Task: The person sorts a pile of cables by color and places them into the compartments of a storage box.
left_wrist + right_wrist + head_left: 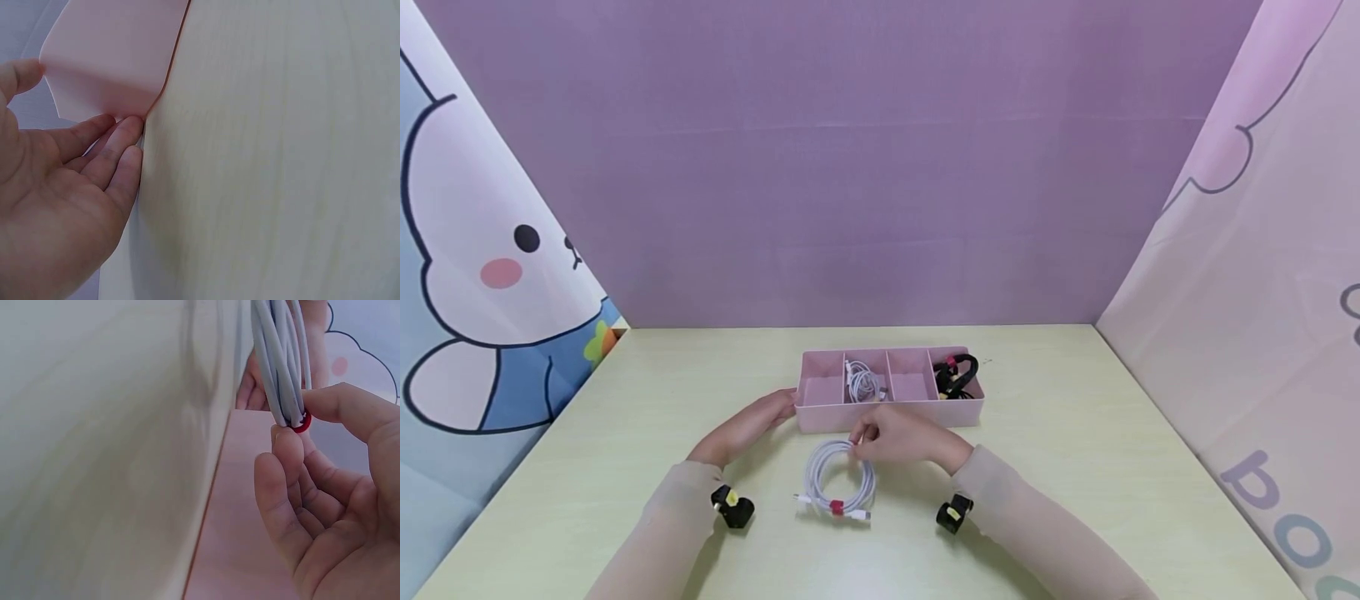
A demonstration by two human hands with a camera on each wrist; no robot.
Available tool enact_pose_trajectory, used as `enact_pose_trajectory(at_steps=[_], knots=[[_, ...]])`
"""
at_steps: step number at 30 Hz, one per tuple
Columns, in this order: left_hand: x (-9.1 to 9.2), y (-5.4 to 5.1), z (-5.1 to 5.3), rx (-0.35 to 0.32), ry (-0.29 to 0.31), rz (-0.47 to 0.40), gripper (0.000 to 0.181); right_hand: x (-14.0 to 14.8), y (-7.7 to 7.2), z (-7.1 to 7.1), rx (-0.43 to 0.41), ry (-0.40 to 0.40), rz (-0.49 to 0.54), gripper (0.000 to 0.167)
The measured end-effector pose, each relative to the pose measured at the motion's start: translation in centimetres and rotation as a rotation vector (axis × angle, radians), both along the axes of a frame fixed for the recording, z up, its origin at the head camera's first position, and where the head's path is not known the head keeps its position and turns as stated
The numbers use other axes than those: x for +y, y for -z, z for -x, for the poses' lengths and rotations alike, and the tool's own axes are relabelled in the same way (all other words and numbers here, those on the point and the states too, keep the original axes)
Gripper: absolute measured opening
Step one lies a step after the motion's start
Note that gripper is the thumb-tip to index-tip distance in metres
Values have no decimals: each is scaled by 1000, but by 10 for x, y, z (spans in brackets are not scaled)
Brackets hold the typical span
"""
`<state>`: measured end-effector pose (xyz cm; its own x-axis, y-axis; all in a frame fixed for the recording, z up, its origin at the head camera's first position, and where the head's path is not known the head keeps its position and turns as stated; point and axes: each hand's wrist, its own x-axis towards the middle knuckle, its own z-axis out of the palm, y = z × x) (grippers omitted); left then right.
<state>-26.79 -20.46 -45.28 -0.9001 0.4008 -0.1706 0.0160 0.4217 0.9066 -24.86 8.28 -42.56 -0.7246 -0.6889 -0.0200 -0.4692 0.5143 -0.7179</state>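
A coil of white cable (812, 475) hangs from my right hand (898, 435), just in front of the pink divided box (891, 415). Thumb and index finger pinch the coil's upper side, where a red band (302, 422) shows in the right wrist view. A second red tie (837, 507) wraps the lower side, near the white plug ends. My left hand (767, 412) is at the left end of the box; in the left wrist view its fingertips (130, 128) touch the pink wall (112, 56), the fingers fairly straight.
Inside the box, a smaller white cable coil (863, 383) lies in the second compartment from the left. Black cables (958, 375) with a red tie fill the rightmost one. The pale wooden table (1045, 392) meets a purple backdrop (865, 208); printed cloths hang at both sides.
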Motion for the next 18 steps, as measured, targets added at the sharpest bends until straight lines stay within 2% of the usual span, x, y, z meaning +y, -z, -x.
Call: enact_pose_trajectory(at_steps=[6,18], knots=[[0,0,0,8,6,-6,63,4,-7,2,14,25,31,18],[1,-1,-1,15,16,0,63,9,-13,7,45,97,115,16]])
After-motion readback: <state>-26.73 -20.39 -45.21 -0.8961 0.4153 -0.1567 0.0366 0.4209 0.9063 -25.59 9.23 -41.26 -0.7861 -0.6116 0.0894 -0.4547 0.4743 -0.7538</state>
